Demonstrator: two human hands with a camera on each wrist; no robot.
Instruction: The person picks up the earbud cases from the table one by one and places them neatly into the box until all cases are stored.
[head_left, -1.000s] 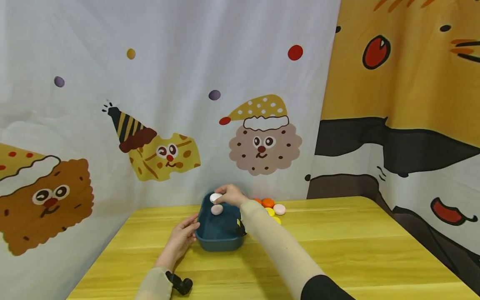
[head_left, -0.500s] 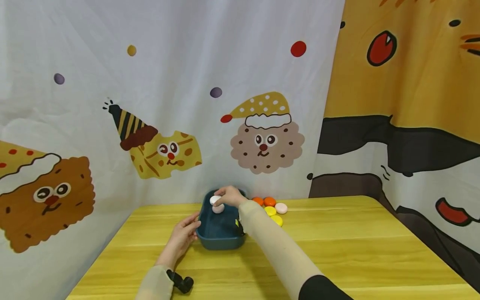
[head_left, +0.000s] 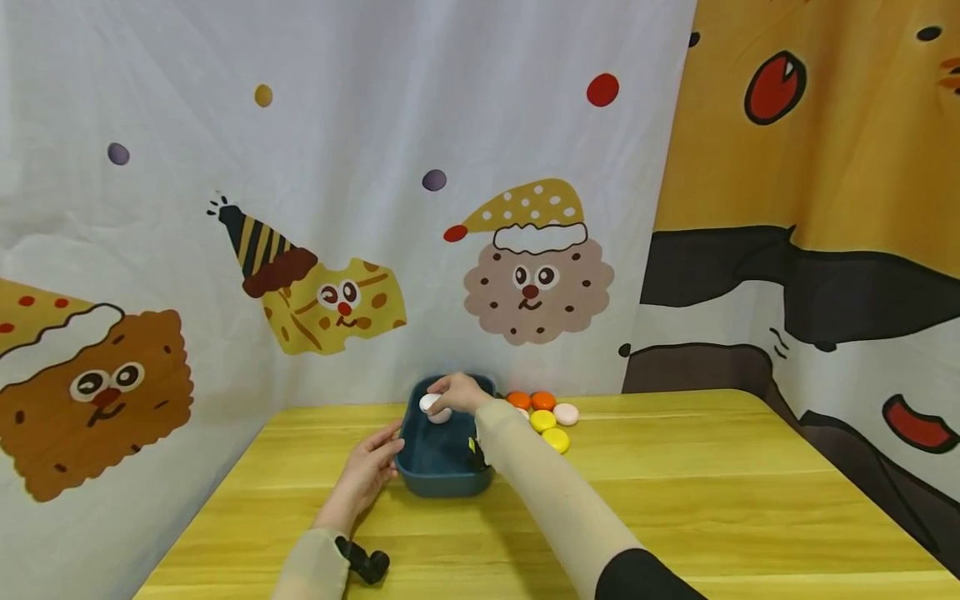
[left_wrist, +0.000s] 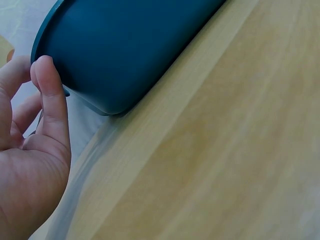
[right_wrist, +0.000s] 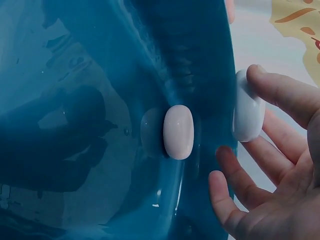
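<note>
My right hand [head_left: 461,392] pinches a smooth white disc [right_wrist: 248,107] between thumb and fingers, over the far-left part of a dark blue tub [head_left: 446,486]. A pale pink disc [right_wrist: 178,132] is inside the tub, close to the held one; the head view shows it partly covered by the white disc. The tub's inside looks glossy and reflective; I cannot tell whether it holds water. At the tub's left side, my left hand [head_left: 367,468] touches the rim and outer wall with thumb and fingertips [left_wrist: 45,65], its fingers fairly straight.
Several discs lie on the wooden table [head_left: 675,500] right of the tub: orange [head_left: 543,400], yellow [head_left: 556,440] and pale pink [head_left: 566,414] ones. The right forearm [head_left: 558,500] crosses in front of them. A printed curtain [head_left: 337,167] hangs behind the table.
The white disc in my right hand has come down slightly, nearer the pink disc, and now overlaps it in the head view. My left hand stays at the tub. The head view has shifted slightly.
</note>
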